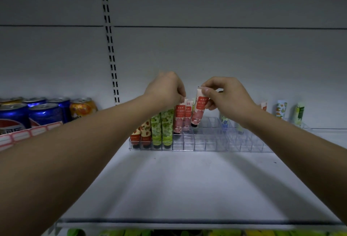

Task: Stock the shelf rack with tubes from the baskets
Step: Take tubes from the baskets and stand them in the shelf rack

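- Starting at the far left, soda cans [37, 112] stand behind a strip of red-edged price labels [28, 133], well apart from the work and no concern for this step.
- On the white shelf [178, 185] sits the clear acrylic rack [206, 141]; its leftmost cells hold strawberry-print tubes [145, 132] and green-print tubes [162, 128], cap down.
- The left hand [165, 90] has its fingers curled down onto the top of a pink tube [179, 118] already seated in the rack, apparently steadying it; whether it pinches or only touches cannot be told.
- The right hand [225, 94] pinches the crimped top of another pink flower-print tube [199, 109], which hangs slightly tilted with its dark cap at the mouth of the next cell.
- Doing this well likely means straightening the tube over its cell, lowering it until the cap bottoms out, and keeping the neighbour from tipping.
- Further right, many cells look unfilled, and a few differently printed tubes [281, 108] stand at the back.
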A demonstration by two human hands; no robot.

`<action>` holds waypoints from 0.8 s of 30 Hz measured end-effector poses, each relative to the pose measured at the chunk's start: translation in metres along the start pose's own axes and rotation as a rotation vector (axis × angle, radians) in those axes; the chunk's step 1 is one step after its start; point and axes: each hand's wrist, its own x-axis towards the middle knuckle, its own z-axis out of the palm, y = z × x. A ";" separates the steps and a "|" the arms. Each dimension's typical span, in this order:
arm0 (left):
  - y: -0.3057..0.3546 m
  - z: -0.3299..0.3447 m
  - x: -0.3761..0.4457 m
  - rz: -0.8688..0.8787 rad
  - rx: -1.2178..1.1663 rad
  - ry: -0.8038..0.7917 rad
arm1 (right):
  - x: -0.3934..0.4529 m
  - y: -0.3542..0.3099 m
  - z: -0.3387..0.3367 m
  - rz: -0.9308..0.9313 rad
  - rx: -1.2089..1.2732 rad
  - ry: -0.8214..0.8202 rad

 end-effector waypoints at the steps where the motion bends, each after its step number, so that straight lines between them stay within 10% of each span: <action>1: 0.002 0.002 0.000 -0.011 0.011 -0.022 | 0.002 -0.002 0.000 -0.006 -0.021 0.004; 9: 0.004 0.013 -0.011 -0.076 0.127 -0.027 | 0.007 -0.003 0.011 -0.039 -0.144 -0.008; 15: 0.010 0.012 -0.052 0.262 0.271 0.157 | 0.016 -0.001 0.013 -0.063 -0.226 -0.015; 24: 0.000 0.063 -0.136 0.313 -0.032 -0.477 | 0.034 0.003 0.031 -0.085 -0.307 -0.086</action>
